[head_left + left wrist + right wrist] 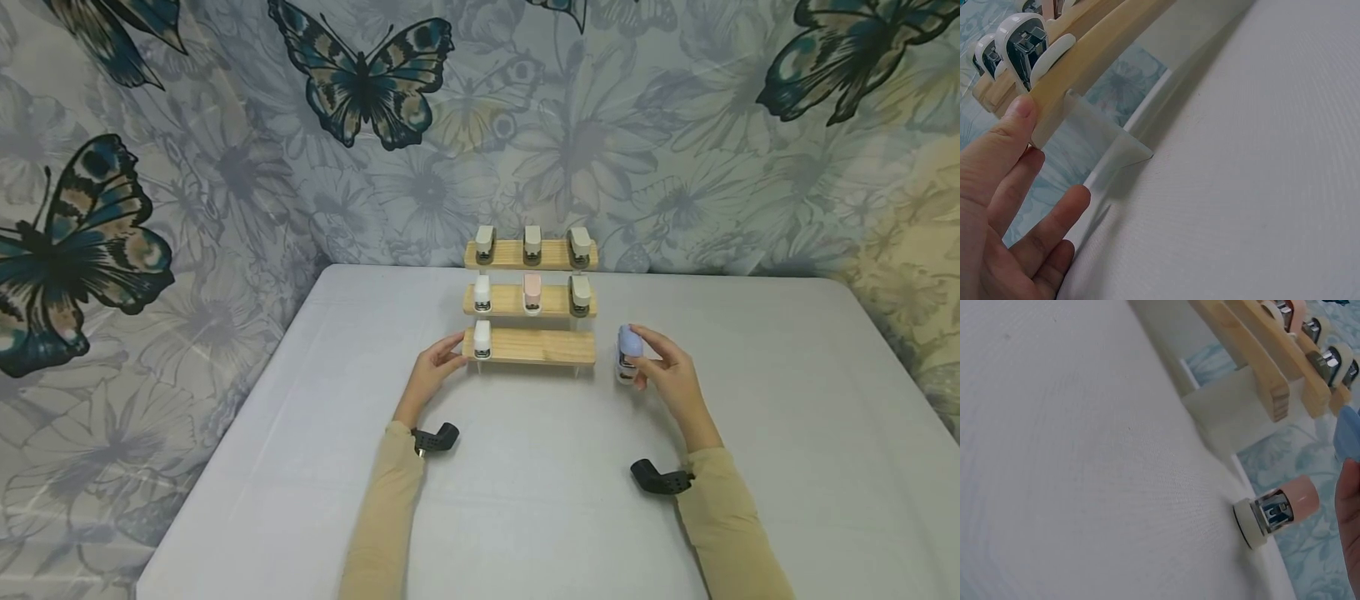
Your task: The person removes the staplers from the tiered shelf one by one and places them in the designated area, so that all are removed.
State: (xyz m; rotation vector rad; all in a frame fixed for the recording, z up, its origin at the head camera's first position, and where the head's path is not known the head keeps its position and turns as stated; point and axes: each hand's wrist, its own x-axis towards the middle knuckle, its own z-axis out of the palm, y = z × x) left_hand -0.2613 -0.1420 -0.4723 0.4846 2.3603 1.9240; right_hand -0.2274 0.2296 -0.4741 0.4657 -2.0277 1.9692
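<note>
One white-covered table [525, 508] lies below both hands. Ahead of it, between the two grips, stands a three-tier wooden rack [507, 302] on translucent supports [1104, 128].

Left hand [433, 371]: thumb and index finger pinch the left end of the rack's bottom tier [540, 346]; the remaining fingers extend clear below it. Right hand [671, 375]: thumb and fingers clamp a blue stapler [630, 343], held upright just right of the bottom tier and apart from it.

Progress, judged by present positions: seven staplers are on the rack. Three pale units occupy the top tier; a white, a pink and a grey unit occupy the middle tier. One white stapler [482, 339] sits on the bottom tier, just beside the left-hand grip. The bottom tier is bare from that unit to its right end, so this row appears incomplete. Two units are off the rack: the blue one in the right-hand grip, and a pink-topped stapler [1275, 511] standing on the table near that grip.

Visibility limits: the pink-topped unit cannot be picked out in the head view; the right hand possibly covers it. The right wrist view crops the blue unit and most of its grip. Clearance between the blue unit's base and the table cannot be determined.
</note>
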